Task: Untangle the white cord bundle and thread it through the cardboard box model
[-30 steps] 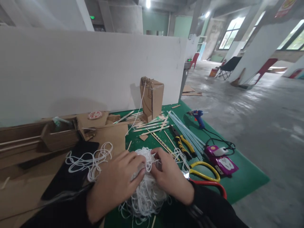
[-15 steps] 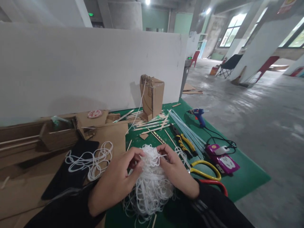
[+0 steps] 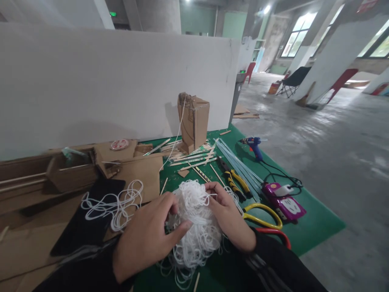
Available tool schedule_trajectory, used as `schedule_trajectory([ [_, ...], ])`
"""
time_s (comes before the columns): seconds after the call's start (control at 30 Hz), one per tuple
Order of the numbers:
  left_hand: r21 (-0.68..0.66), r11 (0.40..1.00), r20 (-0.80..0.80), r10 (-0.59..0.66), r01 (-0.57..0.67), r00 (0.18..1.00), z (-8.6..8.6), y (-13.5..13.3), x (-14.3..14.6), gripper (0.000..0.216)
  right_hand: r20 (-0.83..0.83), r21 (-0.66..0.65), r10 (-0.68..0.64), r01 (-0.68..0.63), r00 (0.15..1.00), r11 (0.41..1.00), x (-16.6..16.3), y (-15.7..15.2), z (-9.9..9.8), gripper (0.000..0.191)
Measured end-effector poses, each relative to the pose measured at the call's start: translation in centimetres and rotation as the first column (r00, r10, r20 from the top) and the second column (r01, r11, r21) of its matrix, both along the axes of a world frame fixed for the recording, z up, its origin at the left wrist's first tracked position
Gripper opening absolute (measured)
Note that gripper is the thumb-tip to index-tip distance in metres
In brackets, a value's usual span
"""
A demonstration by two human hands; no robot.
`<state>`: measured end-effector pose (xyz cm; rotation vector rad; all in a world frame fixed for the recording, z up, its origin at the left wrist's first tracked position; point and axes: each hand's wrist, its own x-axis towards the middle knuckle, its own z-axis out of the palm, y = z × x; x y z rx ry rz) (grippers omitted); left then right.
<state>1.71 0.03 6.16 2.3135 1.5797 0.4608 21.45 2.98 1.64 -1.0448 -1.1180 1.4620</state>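
Note:
A tangled bundle of white string (image 3: 196, 225) rests on the green mat (image 3: 316, 227) in front of me. My left hand (image 3: 148, 235) grips the bundle's left side, thumb and fingers pressed into the strands. My right hand (image 3: 226, 211) holds its right side, fingers pinching strands near the top. One white strand runs from the mat up to a small upright cardboard box (image 3: 193, 121) further back.
Loose white string loops (image 3: 118, 202) lie on a black sheet (image 3: 82, 227) at left. Yellow-handled scissors (image 3: 263, 215), pliers (image 3: 234, 182), a blue glue gun (image 3: 253, 146), a purple power strip (image 3: 284, 202), wooden sticks (image 3: 191, 158) and cardboard pieces (image 3: 136, 170) surround me. A white board (image 3: 106, 81) stands behind.
Both hands have lifted and turned the string bundle, shifting their grip; the left thumb now presses across the bundle's front and the right fingers moved up to its top.

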Motion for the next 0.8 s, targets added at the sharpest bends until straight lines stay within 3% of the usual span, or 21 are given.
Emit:
schedule_trajectory([
  [0.1, 0.037, 0.999, -0.033, -0.022, 0.023, 0.999, -0.3, 0.1, 0.5, 0.023, -0.013, -0.001, -0.001, 0.001, 1.0, 1.0, 0.0, 0.0, 0.0, 0.029],
  [0.2, -0.012, 0.999, 0.024, -0.036, 0.036, 0.999, -0.2, 0.5, 0.3, 0.019, 0.007, 0.019, -0.015, 0.015, 1.0, 1.0, 0.0, 0.0, -0.1, 0.028],
  [0.4, -0.05, 0.997, 0.093, -0.056, 0.061, 0.994, 1.3, 1.0, -1.1, 0.023, 0.058, 0.074, -0.043, 0.038, 0.997, 0.996, 0.1, 0.0, -0.3, 0.025],
  [0.5, -0.068, 0.992, 0.21, -0.088, 0.105, 0.974, 2.0, 1.0, -1.3, 0.026, 0.074, 0.086, -0.043, 0.037, 0.996, 0.996, 0.1, 0.0, -0.3, 0.023],
  [0.7, -0.238, 0.95, 0.641, -0.003, 0.203, 0.767, 0.8, 0.5, -0.8, 0.033, 0.187, 0.12, -0.077, 0.055, 0.979, 0.991, -0.2, -0.1, -0.8, 0.02],
  [0.8, -0.304, 0.914, 0.765, 0.066, 0.268, 0.641, -0.1, 0.4, -0.6, 0.03, 0.295, 0.299, -0.223, 0.132, 0.929, 0.945, 0.0, -0.7, -0.8, 0.027],
])
